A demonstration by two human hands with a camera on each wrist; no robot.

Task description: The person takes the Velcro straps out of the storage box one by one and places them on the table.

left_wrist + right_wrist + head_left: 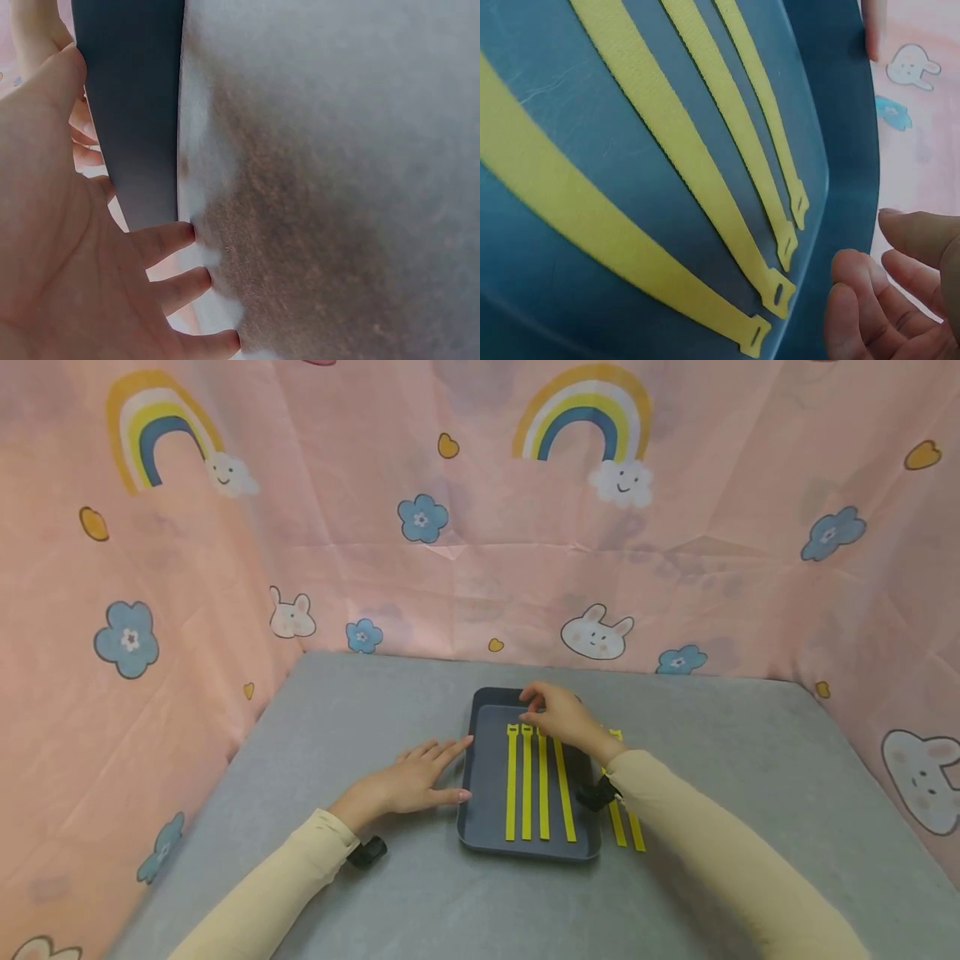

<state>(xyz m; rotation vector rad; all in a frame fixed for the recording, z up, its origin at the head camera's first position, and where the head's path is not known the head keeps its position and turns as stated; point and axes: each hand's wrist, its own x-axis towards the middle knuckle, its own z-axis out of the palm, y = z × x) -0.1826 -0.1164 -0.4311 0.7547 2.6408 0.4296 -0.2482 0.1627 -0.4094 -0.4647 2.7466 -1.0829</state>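
Note:
Several yellow hook-and-loop cable ties (pixel 527 785) lie lengthwise side by side in a dark grey tray (pixel 486 777); the rightmost is slightly slanted. In the right wrist view, the slotted head of one cable tie (pixel 778 292) lies near the tray's end wall. My left hand (pixel 405 783) spreads its straight fingers, thumb and index touching the tray's left rim; other fingertips reach the table in the left wrist view. Above the far end of the tray hovers my right hand (pixel 558 714), fingers loosely bent, holding nothing. It partly covers the cable-tie heads in the head view.
More yellow cable ties (pixel 617 825) lie on the grey table (pixel 405 893) right of the tray, partly hidden under the right forearm. A pink printed cloth (pixel 495 585) encloses the back and sides. Each wrist carries a small black camera (pixel 367 852).

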